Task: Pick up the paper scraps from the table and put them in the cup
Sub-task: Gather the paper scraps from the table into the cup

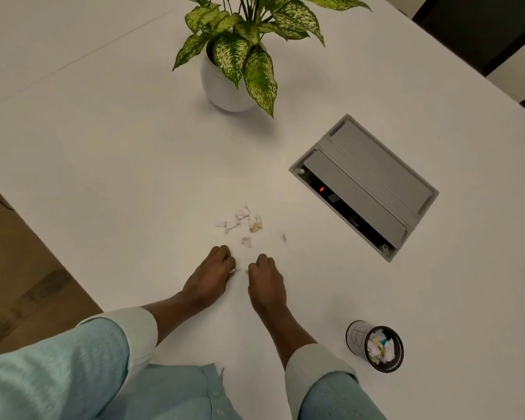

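Several small paper scraps [240,221] lie in a loose cluster on the white table [103,165], with one stray scrap [284,237] off to the right. My left hand [209,280] rests just below the cluster, fingers curled around a small white scrap. My right hand [265,283] sits beside it, fingers closed, a tiny bit of paper showing at its fingertips. The cup [376,347], dark inside with a pale wall marked with a letter, stands at the lower right and holds several crumpled scraps.
A potted plant [234,56] in a white pot stands at the back centre. A grey cable box [367,186] with its lid raised is set into the table at the right. The table's left edge runs diagonally, with floor beyond it.
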Available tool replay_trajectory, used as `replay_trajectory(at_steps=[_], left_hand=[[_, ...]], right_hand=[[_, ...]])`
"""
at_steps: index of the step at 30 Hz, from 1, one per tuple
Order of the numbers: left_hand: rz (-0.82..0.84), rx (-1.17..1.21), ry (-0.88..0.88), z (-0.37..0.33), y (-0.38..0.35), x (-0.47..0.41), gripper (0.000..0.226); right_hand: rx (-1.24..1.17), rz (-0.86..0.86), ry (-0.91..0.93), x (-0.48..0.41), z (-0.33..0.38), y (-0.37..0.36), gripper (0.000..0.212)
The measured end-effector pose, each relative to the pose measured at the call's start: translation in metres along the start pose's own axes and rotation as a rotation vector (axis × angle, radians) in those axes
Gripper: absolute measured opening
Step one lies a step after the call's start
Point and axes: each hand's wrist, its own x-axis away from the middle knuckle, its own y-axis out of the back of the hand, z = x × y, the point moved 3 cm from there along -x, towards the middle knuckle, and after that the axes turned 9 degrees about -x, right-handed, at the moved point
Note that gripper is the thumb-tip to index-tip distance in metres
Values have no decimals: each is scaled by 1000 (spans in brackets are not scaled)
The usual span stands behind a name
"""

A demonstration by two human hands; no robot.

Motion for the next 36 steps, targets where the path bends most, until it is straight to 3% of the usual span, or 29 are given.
replay_trajectory(at_steps=[7,11,21,28,36], left_hand=[[-61,101,3,-27,7,4,15],[-89,200,-1,-54,12,6,13],[-58,454,-95,-165,23,6,10],[48,515,-169,-252,20,-7,9],[178,400,-279,-319,-2,-24,5]], right_hand=[[-262,-118,-235,27,-33,-2,10],[-521,-252,-458,60,-48,19,9],[-774,-582,-745,163,-94,62,6],[-770,-756,-901,209,-131,83,7],[-706,-860,-1055,230,-176,94,8]])
